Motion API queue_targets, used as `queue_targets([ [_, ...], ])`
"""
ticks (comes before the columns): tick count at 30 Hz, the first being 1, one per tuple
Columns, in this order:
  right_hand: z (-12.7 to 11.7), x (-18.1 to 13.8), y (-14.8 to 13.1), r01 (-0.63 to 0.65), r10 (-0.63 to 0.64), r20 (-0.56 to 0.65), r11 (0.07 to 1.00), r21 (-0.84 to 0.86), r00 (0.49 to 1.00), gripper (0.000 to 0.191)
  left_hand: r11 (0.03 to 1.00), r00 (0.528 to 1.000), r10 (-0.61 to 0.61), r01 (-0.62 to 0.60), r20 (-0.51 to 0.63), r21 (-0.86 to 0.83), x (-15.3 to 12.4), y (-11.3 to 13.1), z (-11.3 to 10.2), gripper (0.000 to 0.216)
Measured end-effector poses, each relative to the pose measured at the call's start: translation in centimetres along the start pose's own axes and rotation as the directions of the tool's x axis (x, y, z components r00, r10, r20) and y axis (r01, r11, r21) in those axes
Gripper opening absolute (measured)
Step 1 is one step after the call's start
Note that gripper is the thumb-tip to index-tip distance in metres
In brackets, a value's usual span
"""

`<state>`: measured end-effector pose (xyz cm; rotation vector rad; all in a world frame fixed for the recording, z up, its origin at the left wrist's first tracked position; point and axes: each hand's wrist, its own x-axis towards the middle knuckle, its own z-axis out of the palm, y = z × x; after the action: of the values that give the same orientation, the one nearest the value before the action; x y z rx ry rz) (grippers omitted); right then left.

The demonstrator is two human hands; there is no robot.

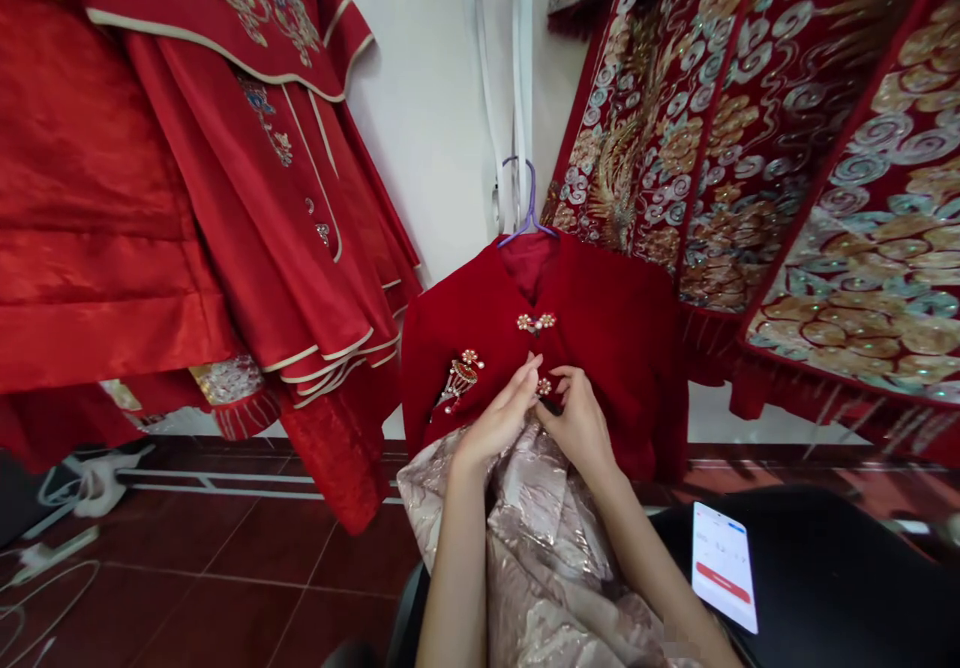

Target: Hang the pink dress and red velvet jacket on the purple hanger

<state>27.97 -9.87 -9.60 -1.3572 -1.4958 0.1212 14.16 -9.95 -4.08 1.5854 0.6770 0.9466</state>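
A dark red velvet jacket (622,318) hangs in front of me on a purple hanger (531,213). A flower-shaped beaded frog button (535,324) joins its front below the neckline. My left hand (504,416) is at the front opening, its fingers pressed together over a lower beaded frog button (544,386). From the other side, my right hand (579,420) pinches at this same button with bent fingers. The left hand hides part of the button. A fan-shaped beaded ornament with tassels (460,380) is on the jacket's chest to the left.
Red embroidered garments (247,168) hang at the left, and heavily sequinned ones (720,128) at the right. A shiny beige cloth (540,568) covers my lap. A lit phone (723,568) lies on a black seat (832,568). White cables (52,578) run over the tiled floor (247,558).
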Motion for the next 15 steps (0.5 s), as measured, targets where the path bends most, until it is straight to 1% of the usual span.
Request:
queue_targets([
  [3, 0.1, 0.2, 0.7, -0.015, 0.014, 0.008, 0.996, 0.088, 1.000, 0.024, 0.998, 0.999, 0.012, -0.014, -0.042, -0.060, 0.3, -0.3, 0.3, 0.054],
  [5, -0.6, 0.4, 0.7, -0.039, 0.036, 0.018, 0.974, 0.221, 0.999, 0.020, 0.997, 0.998, 0.013, -0.018, -0.069, -0.080, 0.4, -0.4, 0.2, 0.053],
  [8, -3.0, 0.8, -0.6, -0.096, 0.093, 0.029, 0.889, 0.447, 0.995, 0.016, 0.993, 0.994, 0.023, -0.035, -0.108, -0.114, 0.5, -0.5, 0.1, 0.054],
  [10, -4.9, 0.8, -2.1, -0.104, 0.097, 0.041, 0.843, 0.528, 0.994, 0.016, 0.987, 0.991, 0.026, -0.046, -0.131, -0.156, 0.6, -0.3, 0.2, 0.055],
  [12, -6.3, 0.5, -3.8, -0.077, 0.027, 0.095, 0.816, 0.573, 0.995, 0.019, 0.982, 0.988, 0.016, -0.044, -0.153, -0.182, 0.6, -0.1, 0.4, 0.055],
  [13, -6.6, 0.3, -4.6, -0.060, -0.020, 0.129, 0.807, 0.587, 0.991, 0.021, 0.984, 0.985, 0.008, -0.038, -0.170, -0.174, 0.6, -0.1, 0.5, 0.055],
  [15, -6.0, -0.2, -6.0, -0.027, -0.103, 0.187, 0.808, 0.589, 0.977, 0.025, 0.995, 0.971, -0.016, -0.007, -0.237, -0.095, 0.6, -0.2, 0.6, 0.052],
])
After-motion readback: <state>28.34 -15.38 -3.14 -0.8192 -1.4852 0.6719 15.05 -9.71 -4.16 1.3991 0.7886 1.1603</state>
